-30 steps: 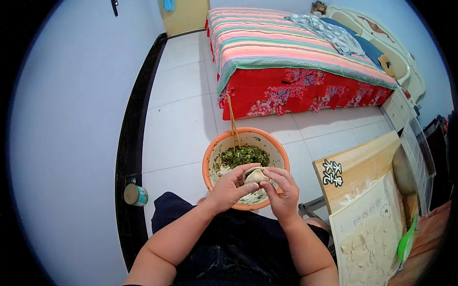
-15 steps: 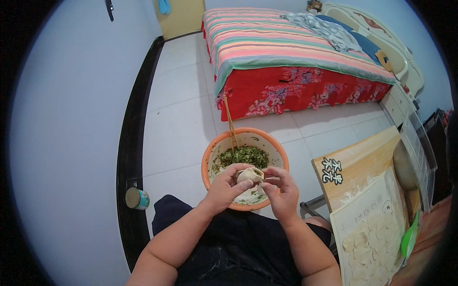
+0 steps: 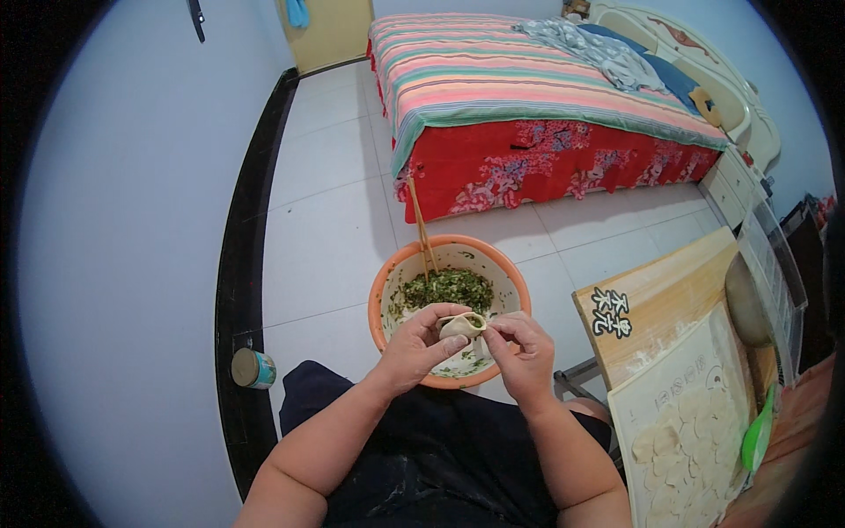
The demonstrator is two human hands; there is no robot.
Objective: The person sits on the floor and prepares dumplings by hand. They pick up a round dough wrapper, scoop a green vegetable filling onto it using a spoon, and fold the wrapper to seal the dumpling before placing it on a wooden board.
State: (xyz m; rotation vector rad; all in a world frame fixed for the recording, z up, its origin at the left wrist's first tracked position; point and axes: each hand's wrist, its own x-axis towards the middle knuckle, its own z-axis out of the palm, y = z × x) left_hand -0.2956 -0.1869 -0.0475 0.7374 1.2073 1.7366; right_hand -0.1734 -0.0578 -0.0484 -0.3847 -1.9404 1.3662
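Above the near part of an orange-rimmed basin (image 3: 380,330), both my hands hold one dumpling (image 3: 459,326). It is pale dough, partly folded, with green filling showing through its open side. My left hand (image 3: 417,350) cups it from the left, thumb along the near side. My right hand (image 3: 523,348) pinches the dough edge at its right end between thumb and fingers. Chopped green filling (image 3: 447,289) lies in the basin below. A pair of chopsticks (image 3: 422,227) stands in it, leaning on the far rim.
On my right, a wooden board (image 3: 656,290) bears a white sheet with several round dough wrappers (image 3: 691,449). Beside them are a metal bowl (image 3: 746,299) and a green-handled tool (image 3: 757,436). A can (image 3: 253,368) stands by the left wall. A bed (image 3: 546,150) is ahead.
My right fingers have closed in on the dumpling's right edge and pinch it. The opening now faces more toward me, showing more filling. My left hand has hardly moved.
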